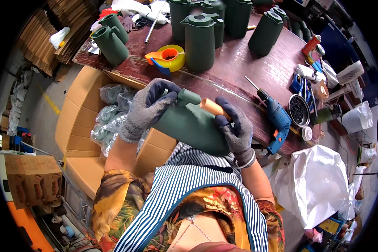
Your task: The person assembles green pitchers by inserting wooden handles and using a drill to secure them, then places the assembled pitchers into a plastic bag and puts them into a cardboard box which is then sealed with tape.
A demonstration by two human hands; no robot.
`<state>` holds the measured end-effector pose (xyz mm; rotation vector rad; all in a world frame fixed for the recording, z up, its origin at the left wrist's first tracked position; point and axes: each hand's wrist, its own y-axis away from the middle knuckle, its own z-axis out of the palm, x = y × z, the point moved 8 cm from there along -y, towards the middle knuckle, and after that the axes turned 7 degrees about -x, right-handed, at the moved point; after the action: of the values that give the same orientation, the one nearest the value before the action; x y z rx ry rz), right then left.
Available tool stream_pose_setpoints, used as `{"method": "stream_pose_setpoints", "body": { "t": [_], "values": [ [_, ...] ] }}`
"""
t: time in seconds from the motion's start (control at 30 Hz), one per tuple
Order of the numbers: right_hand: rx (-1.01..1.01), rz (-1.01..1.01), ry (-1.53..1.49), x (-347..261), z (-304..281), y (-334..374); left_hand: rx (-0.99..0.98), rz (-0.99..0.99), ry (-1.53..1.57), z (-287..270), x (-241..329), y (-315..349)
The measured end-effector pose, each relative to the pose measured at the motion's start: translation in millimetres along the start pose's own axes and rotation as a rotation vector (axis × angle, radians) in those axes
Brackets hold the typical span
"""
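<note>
A dark green jug [193,128] lies tilted on its side in front of my body, above the apron. My left hand [149,107], in a grey and dark glove, is closed on the jug's left end, beside a short green cylindrical part [189,96]. My right hand [238,132], gloved the same way, pinches a smooth tan cylinder [214,108] between thumb and fingers. One end of that cylinder is close to the green part; whether they touch I cannot tell. The right hand hides part of the jug's right end.
More green jugs [199,44] stand on the dark red table [227,77], near a tape dispenser [168,59]. A blue power drill [277,119] and a bowl of small dark pieces [299,110] lie right. An open cardboard box [82,115] holds plastic-wrapped items; a white sack [317,180] stands right.
</note>
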<state>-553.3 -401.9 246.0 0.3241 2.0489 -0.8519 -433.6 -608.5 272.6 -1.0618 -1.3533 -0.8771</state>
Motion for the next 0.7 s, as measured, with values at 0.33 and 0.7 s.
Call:
{"method": "stream_pose_setpoints", "body": {
  "t": [0.33,0.7],
  "values": [
    [0.029,0.035,0.399,-12,-29,67,-0.213,-0.029,0.354,63,-76,6],
    [-0.304,0.585,-0.054,72,-19,87,-0.343,-0.066,0.228,97,-141,-10]
  ]
}}
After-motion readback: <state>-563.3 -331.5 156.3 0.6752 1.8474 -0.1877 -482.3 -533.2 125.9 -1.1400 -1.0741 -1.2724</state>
